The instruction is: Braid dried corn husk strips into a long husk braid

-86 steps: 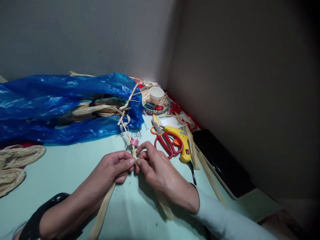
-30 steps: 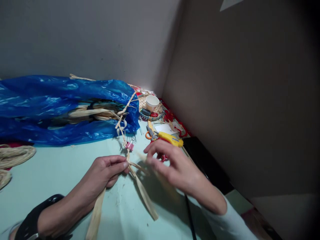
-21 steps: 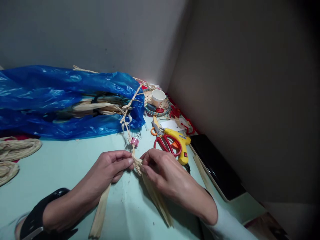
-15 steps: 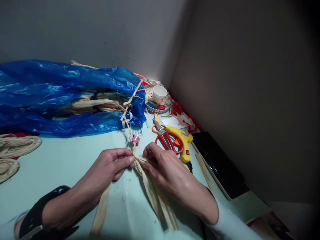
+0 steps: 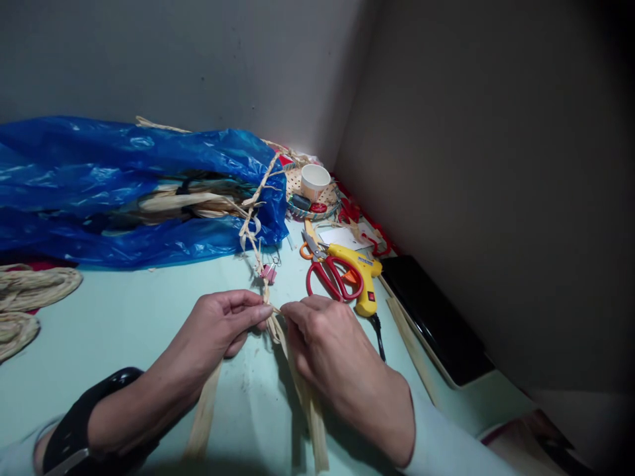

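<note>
Rightward, the right hand [image 5: 331, 350] has rolled over the straw strips [image 5: 316, 433], bunching them at lower centre. Left of centre, the left hand [image 5: 223, 324] pinches the braid [image 5: 266, 292] with thumb and forefinger. The right fingers curl closed around the strips, with red scissors [image 5: 330, 277] beyond.

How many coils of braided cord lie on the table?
2. The first coil lies at the left edge before the blue bag; the second coil sits just nearer, cut by the frame. Others may be hidden.
</note>
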`<control>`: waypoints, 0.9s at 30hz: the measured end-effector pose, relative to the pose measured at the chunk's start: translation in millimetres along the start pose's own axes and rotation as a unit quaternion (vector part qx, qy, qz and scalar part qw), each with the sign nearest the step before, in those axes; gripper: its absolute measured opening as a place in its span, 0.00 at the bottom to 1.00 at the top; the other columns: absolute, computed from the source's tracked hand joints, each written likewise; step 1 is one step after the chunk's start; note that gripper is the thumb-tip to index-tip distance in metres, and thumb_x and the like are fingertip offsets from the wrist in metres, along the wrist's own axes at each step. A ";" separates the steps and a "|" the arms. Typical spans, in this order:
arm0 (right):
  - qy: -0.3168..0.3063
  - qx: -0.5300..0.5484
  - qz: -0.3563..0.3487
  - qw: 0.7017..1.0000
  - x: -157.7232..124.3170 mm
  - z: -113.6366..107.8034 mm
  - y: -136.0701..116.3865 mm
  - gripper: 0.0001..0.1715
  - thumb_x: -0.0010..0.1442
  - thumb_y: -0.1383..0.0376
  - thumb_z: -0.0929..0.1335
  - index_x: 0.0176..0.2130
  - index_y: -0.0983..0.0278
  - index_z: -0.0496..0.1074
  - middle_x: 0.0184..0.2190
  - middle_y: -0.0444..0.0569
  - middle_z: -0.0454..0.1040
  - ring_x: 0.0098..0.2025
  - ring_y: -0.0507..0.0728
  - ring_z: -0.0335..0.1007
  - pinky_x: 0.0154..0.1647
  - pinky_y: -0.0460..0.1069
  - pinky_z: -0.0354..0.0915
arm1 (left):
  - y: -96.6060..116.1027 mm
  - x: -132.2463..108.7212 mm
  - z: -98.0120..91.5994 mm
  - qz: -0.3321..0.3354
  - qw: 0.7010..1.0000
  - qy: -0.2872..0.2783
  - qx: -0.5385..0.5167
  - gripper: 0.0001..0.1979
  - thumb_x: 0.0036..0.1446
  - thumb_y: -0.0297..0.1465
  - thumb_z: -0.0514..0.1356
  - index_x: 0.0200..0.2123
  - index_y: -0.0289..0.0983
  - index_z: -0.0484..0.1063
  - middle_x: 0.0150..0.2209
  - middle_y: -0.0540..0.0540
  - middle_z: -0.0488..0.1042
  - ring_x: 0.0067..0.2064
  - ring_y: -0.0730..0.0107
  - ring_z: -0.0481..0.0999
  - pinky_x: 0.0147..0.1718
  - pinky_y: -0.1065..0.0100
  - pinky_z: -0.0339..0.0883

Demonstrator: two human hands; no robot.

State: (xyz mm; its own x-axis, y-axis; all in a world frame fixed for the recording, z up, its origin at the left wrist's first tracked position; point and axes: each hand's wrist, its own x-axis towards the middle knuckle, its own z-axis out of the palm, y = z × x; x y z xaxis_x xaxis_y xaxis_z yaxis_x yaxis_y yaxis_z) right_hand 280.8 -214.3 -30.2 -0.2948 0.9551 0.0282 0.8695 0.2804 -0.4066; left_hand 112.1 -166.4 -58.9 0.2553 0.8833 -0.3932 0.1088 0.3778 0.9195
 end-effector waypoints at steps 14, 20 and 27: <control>0.268 -0.219 -0.192 0.918 -11.3 33.9 -27.7 0.16 0.61 0.80 0.61 0.38 0.76 0.77 0.27 0.56 0.72 0.27 0.59 0.62 0.29 0.54 0.60 | -2.5 -1.6 5.7 -0.029 0.998 0.041 -0.043 0.09 0.41 0.34 0.71 0.25 0.35 0.77 0.17 0.54 0.68 0.18 0.82 0.56 0.18 0.76 0.44; 0.278 -0.224 -0.205 0.911 -9.1 43.2 -35.0 0.15 0.61 0.78 0.61 0.35 0.75 0.77 0.25 0.56 0.73 0.26 0.59 0.63 0.28 0.54 0.60 | -0.6 -5.6 -2.4 -0.037 0.996 -0.004 -0.079 0.10 0.46 0.35 0.71 0.31 0.36 0.79 0.22 0.53 0.70 0.20 0.81 0.57 0.19 0.75 0.45; 0.226 -0.152 -0.213 0.938 -10.8 38.5 -31.7 0.15 0.64 0.75 0.60 0.37 0.73 0.75 0.30 0.58 0.74 0.31 0.61 0.66 0.32 0.56 0.63 | 2.1 -5.2 -5.0 -0.042 0.995 -0.009 -0.093 0.14 0.42 0.34 0.74 0.33 0.36 0.79 0.26 0.52 0.76 0.26 0.77 0.69 0.24 0.76 0.58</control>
State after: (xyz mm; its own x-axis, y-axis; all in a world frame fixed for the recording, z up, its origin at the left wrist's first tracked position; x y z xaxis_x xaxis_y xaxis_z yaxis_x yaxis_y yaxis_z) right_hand 241.1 -237.2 -52.8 -0.5037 0.6735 0.5410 0.8032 0.5957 0.0063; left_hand 106.2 -168.8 -55.0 0.2704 0.8417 -0.4673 -0.0476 0.4965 0.8667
